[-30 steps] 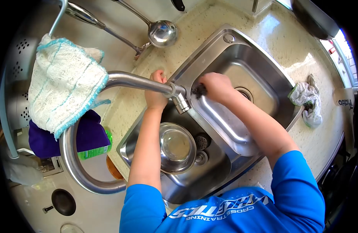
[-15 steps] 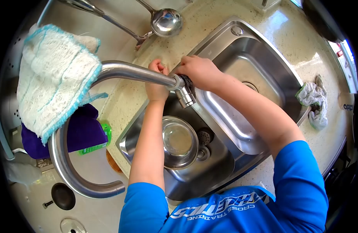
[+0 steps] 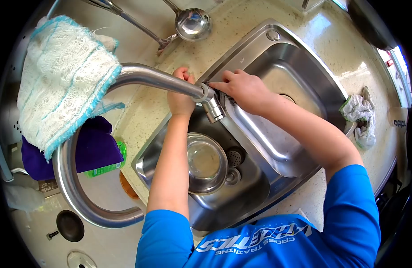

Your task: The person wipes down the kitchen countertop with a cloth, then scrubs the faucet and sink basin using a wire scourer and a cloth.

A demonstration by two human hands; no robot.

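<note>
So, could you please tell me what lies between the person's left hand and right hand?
In the head view, the tap's end shows between the left hand and the right hand.

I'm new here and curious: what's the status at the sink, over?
Right fingers over dark scrubber. Left fingers curled, hold unclear. Tap partly blocks view.

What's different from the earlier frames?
The right hand brought the dark scrubber from the right basin's near corner to the rim beside the faucet; over the last half second the hand eased back slightly, its index finger extended toward the faucet. Scrubber mostly covered; can't tell if the grip loosened.

Unchanged: left hand behind the faucet, metal bowl in the left basin.
</note>
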